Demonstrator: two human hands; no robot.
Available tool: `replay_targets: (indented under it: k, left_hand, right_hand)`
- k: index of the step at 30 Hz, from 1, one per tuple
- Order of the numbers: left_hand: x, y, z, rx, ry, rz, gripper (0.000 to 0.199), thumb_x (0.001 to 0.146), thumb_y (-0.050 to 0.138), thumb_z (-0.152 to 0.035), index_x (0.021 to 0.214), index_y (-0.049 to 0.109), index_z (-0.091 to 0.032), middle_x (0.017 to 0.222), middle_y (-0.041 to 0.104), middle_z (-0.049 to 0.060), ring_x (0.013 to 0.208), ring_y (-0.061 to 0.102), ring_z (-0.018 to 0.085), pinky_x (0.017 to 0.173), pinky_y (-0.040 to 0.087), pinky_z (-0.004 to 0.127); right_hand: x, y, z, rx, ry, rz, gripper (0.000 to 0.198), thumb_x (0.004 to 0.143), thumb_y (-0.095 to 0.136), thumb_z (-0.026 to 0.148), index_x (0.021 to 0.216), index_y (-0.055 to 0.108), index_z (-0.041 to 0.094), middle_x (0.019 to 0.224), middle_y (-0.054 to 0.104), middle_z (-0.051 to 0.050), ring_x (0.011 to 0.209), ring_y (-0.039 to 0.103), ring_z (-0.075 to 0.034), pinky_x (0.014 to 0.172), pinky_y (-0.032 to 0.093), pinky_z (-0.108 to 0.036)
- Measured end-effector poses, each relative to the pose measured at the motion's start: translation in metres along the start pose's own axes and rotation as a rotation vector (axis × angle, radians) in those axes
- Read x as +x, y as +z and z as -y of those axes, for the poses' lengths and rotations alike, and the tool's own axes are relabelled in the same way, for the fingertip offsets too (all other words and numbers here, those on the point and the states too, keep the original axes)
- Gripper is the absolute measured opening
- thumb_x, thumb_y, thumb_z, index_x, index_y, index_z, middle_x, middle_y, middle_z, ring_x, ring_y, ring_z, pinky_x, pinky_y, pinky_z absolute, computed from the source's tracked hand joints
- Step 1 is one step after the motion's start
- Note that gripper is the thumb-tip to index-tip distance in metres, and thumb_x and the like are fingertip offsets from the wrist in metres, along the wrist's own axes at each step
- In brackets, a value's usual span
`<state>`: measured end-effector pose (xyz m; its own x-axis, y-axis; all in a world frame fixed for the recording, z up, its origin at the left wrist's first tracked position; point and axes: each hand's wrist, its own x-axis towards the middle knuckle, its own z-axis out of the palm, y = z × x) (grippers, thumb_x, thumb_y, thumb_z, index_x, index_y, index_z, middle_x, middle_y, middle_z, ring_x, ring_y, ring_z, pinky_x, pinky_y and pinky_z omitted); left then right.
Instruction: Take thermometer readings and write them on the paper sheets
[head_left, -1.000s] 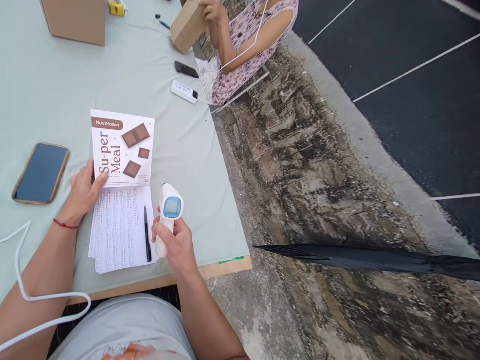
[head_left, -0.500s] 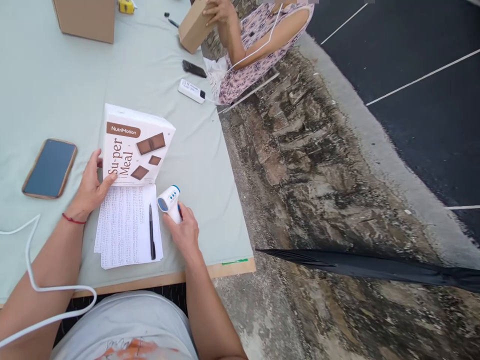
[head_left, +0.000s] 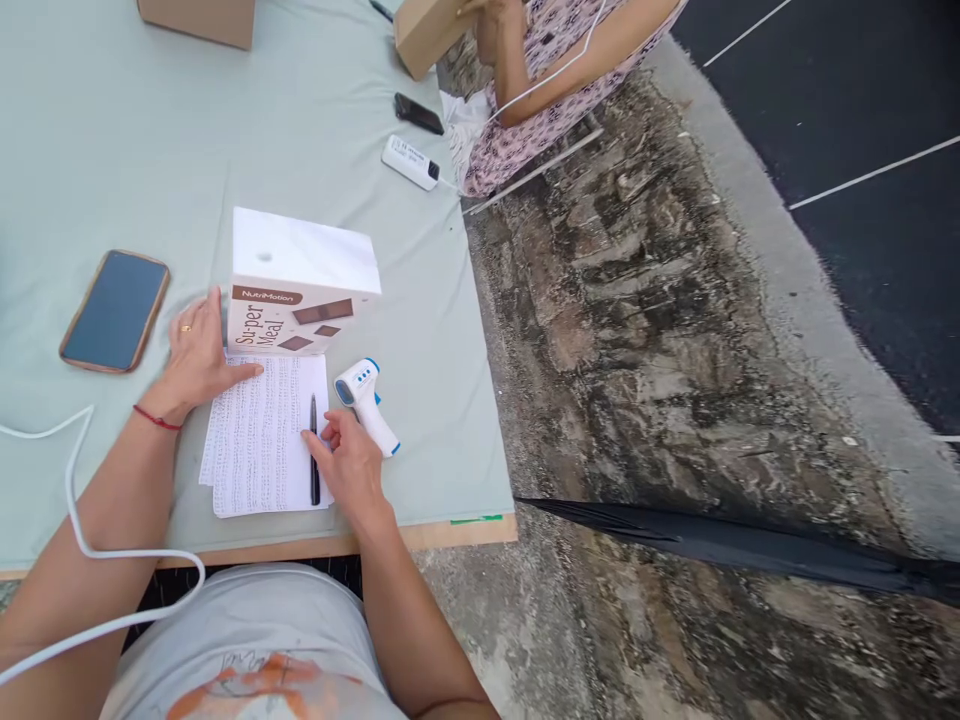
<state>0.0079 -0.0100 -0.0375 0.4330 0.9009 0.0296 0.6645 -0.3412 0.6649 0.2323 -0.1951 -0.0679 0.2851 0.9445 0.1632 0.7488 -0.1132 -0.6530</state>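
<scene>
A white NutriMotion "Super Meal" box (head_left: 300, 250) stands upright at the top end of a stack of printed sheets (head_left: 259, 440). My left hand (head_left: 201, 345) lies open beside the box's lower left corner, its thumb stretched over the paper. On the right side of the sheets rests a black pen (head_left: 314, 465). My right hand (head_left: 349, 460) is over the pen, thumb tip at its barrel and index finger apart, not gripped round it. A white and blue infrared thermometer (head_left: 369, 405) lies on the cloth just beyond my right hand, partly behind it.
A smartphone (head_left: 116, 310) lies to the left, and a white cable (head_left: 82, 510) crosses my left arm. Farther off are a white device (head_left: 409, 160), a black device (head_left: 418, 113) and a cardboard box (head_left: 199, 18). Another person's hand holds a second carton (head_left: 424, 35). The table edge (head_left: 491, 400) runs along the right.
My right hand has let go of the thermometer and moved left to the pen. My left hand has released the white box, which now stands on the table.
</scene>
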Motion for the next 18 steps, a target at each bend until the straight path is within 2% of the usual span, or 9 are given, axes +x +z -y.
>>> replay_targets:
  k: [4,8,11,14,16,18]
  left_hand:
    - [-0.003,0.001,-0.004,0.139,-0.05,0.039,0.145,0.064,0.096,-0.066,0.176,0.017,-0.017,0.18,0.028,0.026,0.168,0.018,0.054,0.136,0.008,0.071]
    - [-0.002,0.002,-0.007,0.212,-0.071,0.075,0.151,0.063,0.097,-0.067,0.177,0.013,-0.015,0.181,0.024,0.028,0.169,0.016,0.054,0.137,0.008,0.07]
    - [-0.002,0.003,-0.007,0.234,-0.08,0.084,0.152,0.064,0.097,-0.069,0.178,0.011,-0.015,0.182,0.024,0.027,0.17,0.015,0.054,0.137,0.008,0.068]
    - [-0.002,0.003,-0.006,0.236,-0.077,0.085,0.153,0.063,0.097,-0.071,0.178,0.012,-0.017,0.182,0.024,0.027,0.17,0.015,0.054,0.137,0.009,0.069]
    - [-0.002,0.003,-0.006,0.236,-0.074,0.088,0.153,0.063,0.097,-0.071,0.178,0.012,-0.017,0.182,0.024,0.026,0.17,0.015,0.054,0.137,0.01,0.069]
    - [-0.002,0.003,-0.005,0.241,-0.073,0.092,0.153,0.063,0.097,-0.071,0.178,0.012,-0.016,0.182,0.024,0.026,0.17,0.015,0.053,0.137,0.01,0.068]
  right_hand:
    - [0.0,0.002,0.005,0.144,0.016,0.05,0.031,0.098,0.059,0.032,0.123,0.073,0.021,0.082,0.068,-0.002,0.07,0.06,-0.018,0.071,0.054,-0.033]
    - [-0.001,-0.006,-0.003,0.428,-0.016,0.01,0.033,0.104,0.049,0.033,0.125,0.074,0.025,0.093,0.071,-0.005,0.079,0.065,-0.019,0.076,0.058,-0.035]
    - [-0.009,-0.003,-0.008,0.557,-0.026,-0.044,0.033,0.103,0.058,0.041,0.131,0.069,0.027,0.1,0.07,-0.006,0.085,0.065,-0.02,0.08,0.059,-0.036]
    - [-0.019,0.006,-0.007,0.615,-0.004,-0.092,0.027,0.1,0.068,0.046,0.12,0.069,0.027,0.092,0.067,-0.003,0.077,0.062,-0.018,0.073,0.056,-0.033]
    - [-0.024,0.011,-0.002,0.636,0.018,-0.106,0.027,0.104,0.06,0.05,0.112,0.071,0.026,0.085,0.065,-0.002,0.071,0.06,-0.017,0.067,0.054,-0.032]
    - [-0.025,0.014,0.004,0.644,0.031,-0.114,0.036,0.107,0.052,0.052,0.111,0.074,0.024,0.082,0.065,-0.002,0.07,0.061,-0.018,0.066,0.055,-0.034]
